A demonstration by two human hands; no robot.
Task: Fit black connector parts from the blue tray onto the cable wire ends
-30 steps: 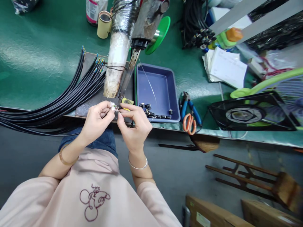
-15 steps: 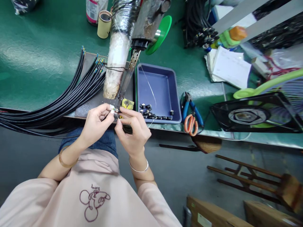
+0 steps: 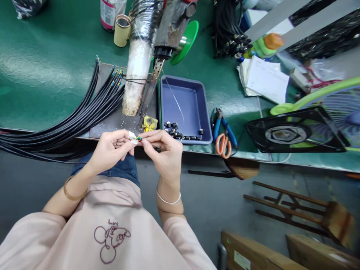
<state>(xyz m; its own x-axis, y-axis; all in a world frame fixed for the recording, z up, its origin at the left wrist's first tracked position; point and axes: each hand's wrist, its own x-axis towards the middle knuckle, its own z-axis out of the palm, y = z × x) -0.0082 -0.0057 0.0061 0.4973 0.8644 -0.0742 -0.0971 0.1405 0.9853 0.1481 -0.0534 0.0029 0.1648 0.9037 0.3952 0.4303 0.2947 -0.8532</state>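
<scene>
- Where the green worktop (image 3: 42, 90) runs off to the left, a thick bundle of glossy black cables (image 3: 73, 122) lies across its edge, blue, yellow and green wire ends at the far tips.
- Dark grey flat mat (image 3: 112, 123) partly under that bundle.
- Left hand (image 3: 111, 150): thumb and index pinched tight on a small multicoloured wire end (image 3: 138, 138) (white covers on those fingertips). That piece sits between both hands, at the near edge of the mat.
- White tube wrapped in clear film (image 3: 137, 60), mouth stained brown, angled toward the mat.
- Yellow scorched sponge (image 3: 150, 123) just beyond the fingers.
- Grey metal tool with black collar and perforated barrel (image 3: 157, 75), tilted; tip near the hands, apart from them.
- Right hand (image 3: 167, 150): thumb and fingers closed on the wire end's right side (exact contact partly hidden).
- Purple-blue plastic tray (image 3: 182, 101): small black cylindrical connectors (image 3: 174, 129) along its near side, some loose, some in a row.
- Blue-handled pliers (image 3: 217, 129) beside the tray, orange-handled scissors (image 3: 223, 146) overlapping them.
- White handwritten papers (image 3: 266, 80) stacked farther back.
- Black square fan frame (image 3: 289, 133) leaning at far right.
</scene>
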